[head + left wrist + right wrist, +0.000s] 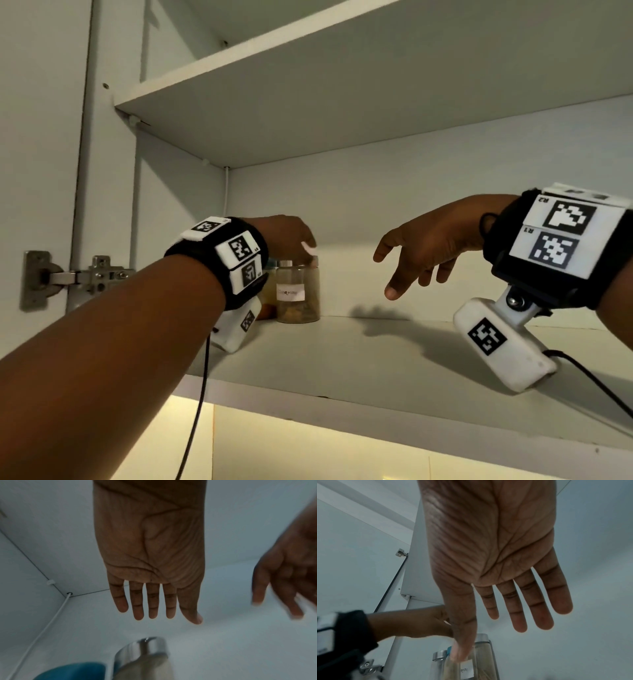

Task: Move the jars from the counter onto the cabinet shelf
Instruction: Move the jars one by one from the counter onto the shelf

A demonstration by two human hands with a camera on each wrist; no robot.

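Several jars stand together at the back left of the lower cabinet shelf (376, 359). The front one is a clear jar (298, 294) with a white label and a silver lid (147, 649). Beside it, partly hidden by my left wrist, is a jar with a blue lid (73, 670). My left hand (291, 240) hovers just above the lids with straight fingers (152, 601) and holds nothing. My right hand (411, 260) hangs open and empty above the shelf, to the right of the jars. In the right wrist view its thumb (462, 635) overlaps the labelled jar (467, 669).
An upper shelf (308, 85) runs overhead. A metal door hinge (78, 277) sits on the left cabinet wall, and a thin white cable (226, 192) runs down the back corner. The lower shelf is bare to the right of the jars.
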